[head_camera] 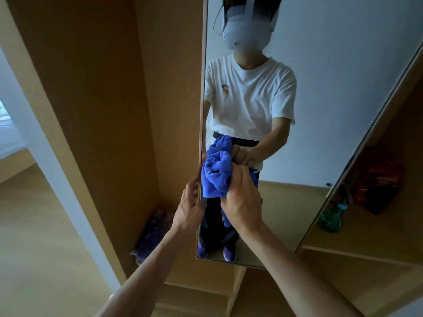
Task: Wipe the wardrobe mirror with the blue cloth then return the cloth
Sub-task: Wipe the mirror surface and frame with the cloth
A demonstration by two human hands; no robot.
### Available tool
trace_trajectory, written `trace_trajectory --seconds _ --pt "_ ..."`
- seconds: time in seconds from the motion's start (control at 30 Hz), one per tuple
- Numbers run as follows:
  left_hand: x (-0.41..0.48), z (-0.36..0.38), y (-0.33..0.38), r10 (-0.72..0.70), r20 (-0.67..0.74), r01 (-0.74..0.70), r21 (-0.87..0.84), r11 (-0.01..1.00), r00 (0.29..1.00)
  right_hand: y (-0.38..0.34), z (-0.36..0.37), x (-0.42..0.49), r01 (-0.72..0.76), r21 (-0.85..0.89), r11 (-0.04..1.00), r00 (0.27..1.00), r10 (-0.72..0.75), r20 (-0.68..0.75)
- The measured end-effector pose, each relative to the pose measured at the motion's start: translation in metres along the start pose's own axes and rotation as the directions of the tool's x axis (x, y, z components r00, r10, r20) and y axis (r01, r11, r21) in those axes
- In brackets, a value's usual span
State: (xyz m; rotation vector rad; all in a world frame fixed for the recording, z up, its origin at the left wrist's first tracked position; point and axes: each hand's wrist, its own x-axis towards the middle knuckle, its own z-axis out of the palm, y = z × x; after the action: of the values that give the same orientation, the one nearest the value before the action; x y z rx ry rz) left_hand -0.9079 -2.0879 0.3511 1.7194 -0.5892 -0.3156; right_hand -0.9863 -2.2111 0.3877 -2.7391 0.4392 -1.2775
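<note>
A person's right hand grips a bunched blue cloth, fingers curled tight round the wad, and presses it against the lower left part of a wardrobe mirror. The left hand pinches the mirror's left edge between thumb and fingers, apparently to steady the door. The wiping step looks to be in hand, though how much of the glass is done cannot be told. To do it well, the cloth would be better flattened under the palm than balled, so that more of it meets the glass. It should then be drawn in overlapping strokes from the top down, with the left hand bracing the edge so the door does not swing away under pressure. Fingers on that edge are best kept off the glass face, lest they leave marks. Beyond the mirror's right side, a green spray bottle and an orange pack sit on a shelf. Where the cloth belongs cannot be told.
</note>
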Motion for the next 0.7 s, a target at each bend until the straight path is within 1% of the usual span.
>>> trace_trajectory --seconds 0.1,0.23,0.33,0.37,0.43,0.5,0.7 --pt "0.003 -0.002 -0.003 -0.017 -0.007 0.017 0.01 1.0 1.0 -0.015 0.005 0.004 -0.004 0.018 1.0 0.998 0.003 0.062" --pt "0.004 -0.004 -0.006 -0.016 -0.032 0.014 -0.055 0.998 0.999 -0.026 0.01 0.006 0.003 0.081 0.997 0.987 -0.016 0.163" --pt "0.003 -0.007 -0.002 0.002 -0.012 -0.003 -0.125 0.992 1.0 -0.023 0.004 0.009 0.03 0.096 0.995 0.983 -0.047 0.177" --pt "0.004 -0.009 -0.003 0.002 0.007 -0.001 -0.129 0.992 1.0 -0.02 0.0 0.01 0.063 0.078 0.995 0.982 -0.075 0.171" --pt "0.001 -0.012 -0.001 0.019 0.057 -0.015 -0.069 0.998 0.998 -0.011 -0.008 0.012 0.137 0.015 0.99 0.974 -0.137 0.183" --pt "0.002 -0.013 -0.007 0.011 0.091 -0.005 -0.066 0.998 0.996 -0.003 -0.011 0.014 0.183 -0.052 0.982 0.964 -0.169 0.206" --pt "0.008 -0.021 -0.019 -0.02 0.143 0.036 -0.105 0.994 0.99 -0.008 -0.001 0.004 0.248 -0.18 0.952 0.958 -0.213 0.19"
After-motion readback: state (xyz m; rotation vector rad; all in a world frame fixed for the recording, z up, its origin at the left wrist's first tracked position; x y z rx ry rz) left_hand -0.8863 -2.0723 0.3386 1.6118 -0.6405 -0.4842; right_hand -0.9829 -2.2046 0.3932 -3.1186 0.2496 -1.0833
